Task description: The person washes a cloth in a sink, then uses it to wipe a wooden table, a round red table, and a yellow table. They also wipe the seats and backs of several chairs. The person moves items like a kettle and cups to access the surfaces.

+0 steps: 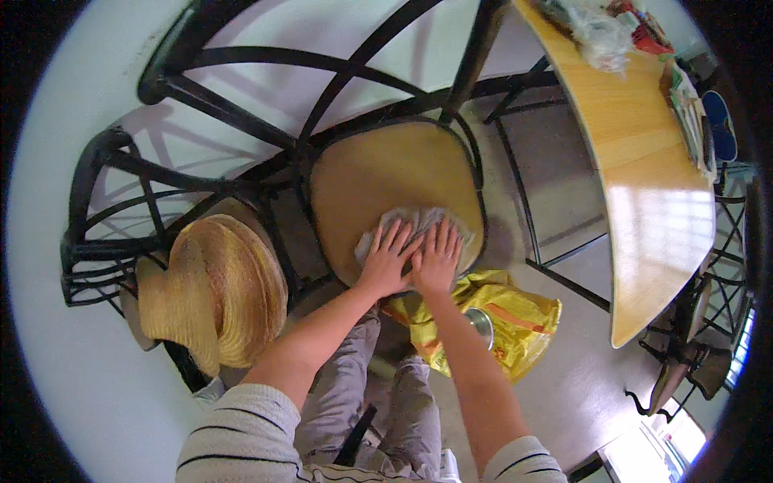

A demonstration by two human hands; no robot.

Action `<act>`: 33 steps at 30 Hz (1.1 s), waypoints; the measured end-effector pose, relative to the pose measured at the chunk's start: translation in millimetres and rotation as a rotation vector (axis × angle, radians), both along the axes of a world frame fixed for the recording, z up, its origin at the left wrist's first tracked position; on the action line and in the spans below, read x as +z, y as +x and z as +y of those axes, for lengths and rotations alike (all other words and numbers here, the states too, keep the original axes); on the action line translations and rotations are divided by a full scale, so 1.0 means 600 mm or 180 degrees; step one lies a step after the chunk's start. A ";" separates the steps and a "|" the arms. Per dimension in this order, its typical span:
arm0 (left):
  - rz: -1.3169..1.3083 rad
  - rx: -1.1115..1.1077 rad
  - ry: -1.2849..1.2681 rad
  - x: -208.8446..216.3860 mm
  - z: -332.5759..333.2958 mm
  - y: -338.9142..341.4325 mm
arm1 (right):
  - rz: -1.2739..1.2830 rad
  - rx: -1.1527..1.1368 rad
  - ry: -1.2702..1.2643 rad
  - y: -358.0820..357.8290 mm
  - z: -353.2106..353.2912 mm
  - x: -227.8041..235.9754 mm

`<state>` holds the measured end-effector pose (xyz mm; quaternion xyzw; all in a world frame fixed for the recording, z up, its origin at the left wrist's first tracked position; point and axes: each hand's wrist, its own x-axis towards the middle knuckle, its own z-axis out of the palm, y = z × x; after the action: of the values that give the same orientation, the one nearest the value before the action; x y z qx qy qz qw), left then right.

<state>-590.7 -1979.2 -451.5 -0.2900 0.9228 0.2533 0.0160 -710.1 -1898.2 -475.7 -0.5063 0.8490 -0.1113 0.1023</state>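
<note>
Both my hands press side by side on a crumpled grey cloth (417,216), which lies on the front part of a tan chair seat (386,165). My left hand (389,259) lies flat with its fingers spread. Close beside it, my right hand (436,256) is also flat, fingers stretched toward the chair's back, the thumbs nearly meeting. The chair has a black frame with a curved, crossed backrest (338,68). Under my right forearm, a yellow plastic bag (523,326) lies below the seat's front edge, with a round metal tin (481,326) on it.
At the left, straw hats (229,282) are stacked on another black chair (109,169). A wooden table (644,153) with a curved edge stands to the right, holding clear plastic wrap (600,40) and a pile of papers (691,117). More dark chairs (684,346) stand beyond it.
</note>
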 end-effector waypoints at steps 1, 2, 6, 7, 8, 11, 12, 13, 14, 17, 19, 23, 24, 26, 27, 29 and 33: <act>0.0092 0.0022 -0.0275 -0.004 -0.035 -0.018 | 0.0140 0.0047 -0.0088 -0.024 -0.039 -0.003; 0.0194 0.0019 -0.0319 -0.006 -0.074 -0.039 | 0.0290 0.0091 -0.0180 -0.051 -0.078 -0.004; 0.0715 0.0029 -0.0845 -0.047 -0.246 -0.103 | 0.0544 0.0187 -0.0624 -0.126 -0.247 -0.030; 0.0807 0.0089 -0.0932 -0.056 -0.279 -0.108 | 0.0563 0.0239 -0.0693 -0.130 -0.280 -0.038; 0.0899 0.0159 -0.1026 -0.062 -0.301 -0.106 | 0.0583 0.0303 -0.0768 -0.131 -0.310 -0.044; 0.0871 0.0820 -0.1171 -0.076 -0.328 -0.085 | 0.0503 0.0558 -0.0758 -0.120 -0.379 -0.058; 0.0799 0.1037 -0.1181 -0.075 -0.330 -0.081 | 0.0476 0.0646 -0.0706 -0.122 -0.395 -0.063; 0.0720 0.1239 -0.1177 -0.071 -0.328 -0.076 | 0.0462 0.0702 -0.0728 -0.120 -0.410 -0.070; 0.0641 0.1442 -0.1172 -0.066 -0.325 -0.072 | 0.0383 0.0802 -0.0676 -0.116 -0.419 -0.075; 0.0355 0.1864 -0.1127 -0.062 -0.298 -0.008 | 0.0192 0.1309 -0.0629 -0.041 -0.438 -0.053; 0.0281 0.2027 -0.1245 -0.055 -0.255 0.018 | 0.0300 0.1567 -0.0871 -0.011 -0.414 -0.055; 0.0061 0.2667 -0.0847 -0.042 -0.112 0.067 | 0.0280 0.2229 -0.0688 0.059 -0.309 -0.035; 0.0188 0.2752 -0.0836 -0.044 -0.070 0.084 | 0.0189 0.2372 -0.0586 0.079 -0.272 -0.020; 0.0301 0.2805 -0.0673 -0.051 0.022 0.104 | -0.0079 0.2379 -0.0493 0.102 -0.185 -0.007; 0.0255 0.2802 -0.0528 -0.049 0.068 0.114 | -0.0182 0.2407 -0.0329 0.109 -0.141 0.008; 0.0066 0.2384 -0.0532 -0.056 0.154 0.130 | -0.0322 0.2215 -0.0147 0.104 -0.055 0.022; 0.0101 0.1131 -0.0464 -0.044 0.135 0.081 | -0.0085 0.1205 -0.0199 0.028 0.023 -0.007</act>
<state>-542.1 -1898.2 -478.1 -0.4447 0.8731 0.1892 -0.0646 -693.1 -1884.4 -479.7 -0.6583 0.7333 -0.1231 0.1169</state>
